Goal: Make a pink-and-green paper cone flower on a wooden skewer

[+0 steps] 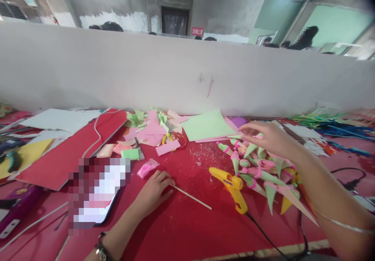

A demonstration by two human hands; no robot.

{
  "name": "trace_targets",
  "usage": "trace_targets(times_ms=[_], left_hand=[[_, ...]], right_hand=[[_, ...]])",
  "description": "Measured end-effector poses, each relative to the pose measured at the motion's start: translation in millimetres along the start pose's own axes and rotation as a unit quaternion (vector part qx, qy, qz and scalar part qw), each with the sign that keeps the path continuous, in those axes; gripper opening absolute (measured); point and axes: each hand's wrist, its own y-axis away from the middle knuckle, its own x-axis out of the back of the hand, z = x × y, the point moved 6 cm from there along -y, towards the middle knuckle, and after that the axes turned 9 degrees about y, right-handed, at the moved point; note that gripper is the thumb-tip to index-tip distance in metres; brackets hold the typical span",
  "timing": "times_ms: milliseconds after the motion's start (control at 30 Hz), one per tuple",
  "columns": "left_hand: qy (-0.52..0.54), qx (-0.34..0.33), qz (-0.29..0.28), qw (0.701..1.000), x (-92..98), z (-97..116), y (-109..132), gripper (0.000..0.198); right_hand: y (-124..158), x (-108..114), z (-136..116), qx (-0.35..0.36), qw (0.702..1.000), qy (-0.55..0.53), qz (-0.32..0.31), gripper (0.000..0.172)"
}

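Observation:
My left hand [155, 190] rests on the red tabletop, its thumb and finger closed on one end of a thin white stick [193, 197]. The stick points toward the front right. Just beyond that hand lies a small packet of bright pink clay [148, 168]. My right hand [260, 135] reaches over a pile of rolled pink and green paper cones [258, 167]. Its fingers are stretched toward the edge of the paper sheets, and nothing is plainly held in them. A yellow hot glue gun [230, 185] lies between my two hands, its black cord running forward.
Light green paper [209, 126], paper scraps [149, 126] and scissors [168, 137] lie at the back. A phone [101, 190] and red board [73, 148] are on the left. Colored sticks [348, 130] lie far right. A white partition [146, 70] stands behind; people's heads show beyond it.

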Motion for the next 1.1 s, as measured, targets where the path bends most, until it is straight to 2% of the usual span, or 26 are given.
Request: trace_targets(times_ms=[100, 200, 300, 400, 567, 867, 1100], left_hand=[[0.000, 0.011, 0.002, 1.000, 0.7, -2, -1, 0.012], [-0.003, 0.018, 0.006, 1.000, 1.4, -3, 0, 0.012], [-0.005, 0.015, 0.011, 1.000, 2.5, -3, 1, 0.012], [-0.011, 0.012, 0.013, 1.000, 2.6, -2, 0, 0.012], [-0.019, 0.011, 0.009, 1.000, 2.6, -1, -1, 0.012], [-0.012, 0.029, -0.011, 0.999, 0.5, -4, 0, 0.012], [-0.008, 0.016, 0.010, 1.000, 3.1, -2, -2, 0.013]], right_hand=[[-45, -38, -23, 0.107, 0.985, 0.099, -0.095, 0.022], [-76, -90, -33, 0.157, 0.968, 0.139, -0.139, 0.012], [-88, -136, -36, 0.194, 0.952, 0.163, -0.171, 0.009], [-93, -162, -31, 0.199, 0.944, 0.183, -0.188, 0.010], [-93, -174, -16, 0.185, 0.943, 0.192, -0.200, 0.023], [-87, -178, -4, 0.159, 0.957, 0.158, -0.183, 0.020], [-92, -178, -1, 0.151, 0.971, 0.089, -0.166, 0.021]])
